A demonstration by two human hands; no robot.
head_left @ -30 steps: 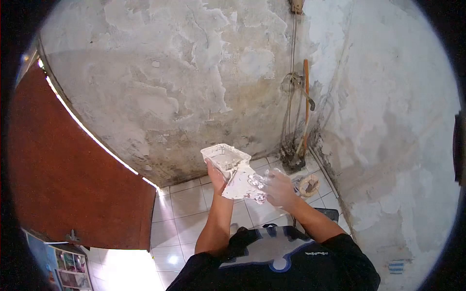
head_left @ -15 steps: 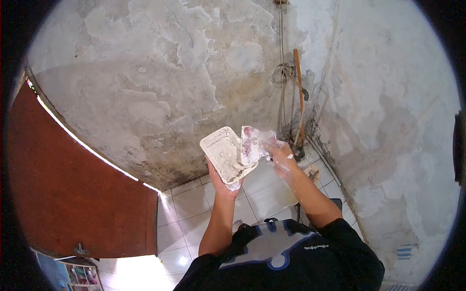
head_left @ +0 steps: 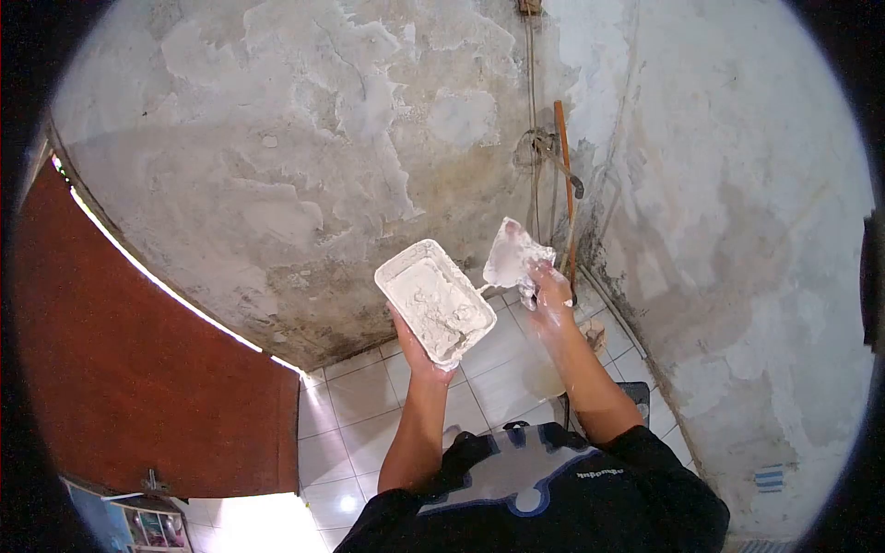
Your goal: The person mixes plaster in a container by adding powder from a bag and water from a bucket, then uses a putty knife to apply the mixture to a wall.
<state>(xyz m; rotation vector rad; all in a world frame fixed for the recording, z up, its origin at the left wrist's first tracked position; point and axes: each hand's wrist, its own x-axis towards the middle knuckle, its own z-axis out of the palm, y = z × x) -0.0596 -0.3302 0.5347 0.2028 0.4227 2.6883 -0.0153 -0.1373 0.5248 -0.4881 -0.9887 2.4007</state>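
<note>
My left hand (head_left: 417, 348) grips a rectangular white tub (head_left: 397, 269) from below and its left side, partly hidden under it. Whitish putty (head_left: 435, 297) fills the bottom, lumpy towards the near end, and crusts the rim. To the right, my right hand (head_left: 551, 288) is closed around a flat putty scraper (head_left: 505, 256) smeared with the same putty; its handle is hidden in the fingers. The scraper is held up and apart from the tub, near the tub's right rim. White smears cover my right fingers and wrist.
Ahead stands a patchy, peeling wall (head_left: 304, 184); another wall (head_left: 737, 276) rises on the right. An orange pipe (head_left: 566, 175) and hoses run down the corner. A reddish-brown door panel (head_left: 166, 359) is at left. White floor tiles (head_left: 369, 387) lie below.
My right hand has lifted the scraper away from the tub's right rim, up and to the right, and its blade has turned. The tub has shifted slightly.
</note>
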